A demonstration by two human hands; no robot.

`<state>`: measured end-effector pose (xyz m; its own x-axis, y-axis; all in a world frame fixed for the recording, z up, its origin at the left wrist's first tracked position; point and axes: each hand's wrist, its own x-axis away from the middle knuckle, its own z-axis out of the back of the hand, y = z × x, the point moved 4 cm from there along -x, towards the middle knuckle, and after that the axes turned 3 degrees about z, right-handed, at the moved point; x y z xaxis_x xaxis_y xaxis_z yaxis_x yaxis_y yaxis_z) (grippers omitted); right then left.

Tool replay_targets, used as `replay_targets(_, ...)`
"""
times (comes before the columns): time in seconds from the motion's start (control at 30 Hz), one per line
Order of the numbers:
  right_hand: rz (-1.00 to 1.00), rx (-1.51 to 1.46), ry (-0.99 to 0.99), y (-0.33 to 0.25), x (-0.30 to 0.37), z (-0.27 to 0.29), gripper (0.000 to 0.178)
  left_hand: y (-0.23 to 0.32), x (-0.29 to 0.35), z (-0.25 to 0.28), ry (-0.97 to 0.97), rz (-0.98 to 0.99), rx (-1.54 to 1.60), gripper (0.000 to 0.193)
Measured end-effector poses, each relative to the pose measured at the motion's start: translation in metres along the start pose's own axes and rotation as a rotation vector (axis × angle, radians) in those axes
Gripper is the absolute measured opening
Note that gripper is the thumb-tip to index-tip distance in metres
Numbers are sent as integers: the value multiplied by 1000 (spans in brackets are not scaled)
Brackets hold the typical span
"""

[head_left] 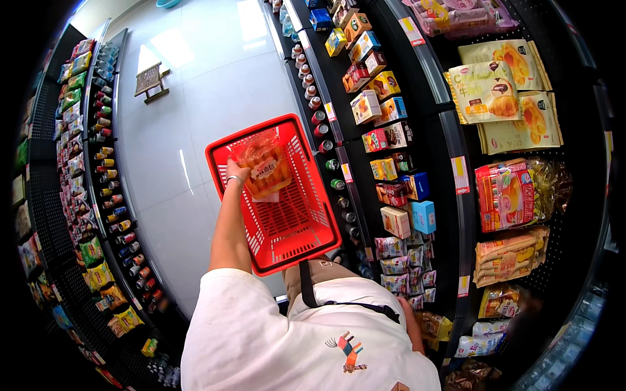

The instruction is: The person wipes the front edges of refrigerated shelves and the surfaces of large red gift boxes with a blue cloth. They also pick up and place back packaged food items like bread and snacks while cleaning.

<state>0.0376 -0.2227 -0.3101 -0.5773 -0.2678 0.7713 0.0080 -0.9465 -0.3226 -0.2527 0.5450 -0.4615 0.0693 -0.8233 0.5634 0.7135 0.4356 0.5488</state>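
Left fingers (237, 169) grasped a clear-wrapped golden bread pack (266, 177) far inside the red plastic basket (295, 240). Right fingers (hidden) couldn't be judged.

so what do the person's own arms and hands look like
The left hand is gloveless, with a thin, pale band at the wrist; a short, loose white sleeve covers the upper arm. Part of the right arm shows, uncovered; its hand is hidden.
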Motion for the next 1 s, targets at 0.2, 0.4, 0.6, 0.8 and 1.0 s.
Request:
replay_targets(0.2,67,-15,-16,-23,-4,-2,34,-27,12,-9,-121,-78,-310,70)
replay_targets(0.4,124,77,-24,-58,-12,0,39,-17,75,-18,34,-214,-502,47)
replay_targets(0.6,220,-25,-50,-90,-22,0,42,-29,109,-47,-12,-271,-60,37)
replay_targets(0.8,250,-18,-32,-86,-33,7,42,-8,157,-24,5,-295,122,40)
replay_targets(1.0,339,56,-33,-72,-58,5,45,25,210,35,-286,-422,789,43)
